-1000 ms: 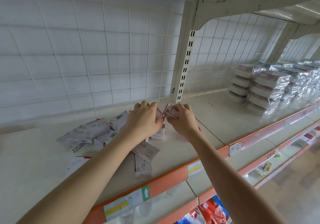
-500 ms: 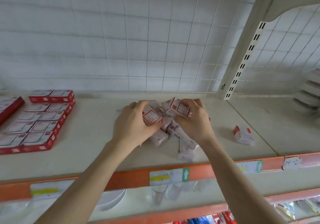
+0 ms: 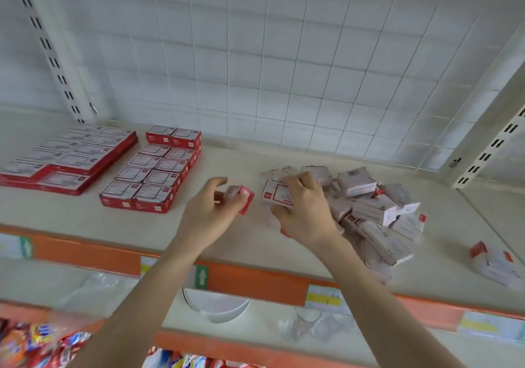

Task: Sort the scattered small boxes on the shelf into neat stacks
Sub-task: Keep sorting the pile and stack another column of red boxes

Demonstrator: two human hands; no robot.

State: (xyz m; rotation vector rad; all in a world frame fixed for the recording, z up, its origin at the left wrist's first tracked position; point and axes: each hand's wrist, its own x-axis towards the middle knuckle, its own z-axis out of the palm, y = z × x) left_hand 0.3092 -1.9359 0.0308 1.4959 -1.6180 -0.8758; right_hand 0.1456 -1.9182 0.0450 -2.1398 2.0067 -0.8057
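The left hand (image 3: 208,214) curls round a red box (image 3: 242,198), pinching it between thumb and fingers over the shelf (image 3: 71,217). Just to its right, the right hand (image 3: 305,214) grips a white box (image 3: 273,195) at the left edge of the pile (image 3: 375,211). Neat stacks (image 3: 153,178) lie left of the left hand.

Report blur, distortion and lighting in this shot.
Head view: wide-angle distortion bows the orange shelf edge and tilts the slotted uprights; motion blur smears the left hand, its small box and the loose pile; light is soft and even, shadows faint, no glare.
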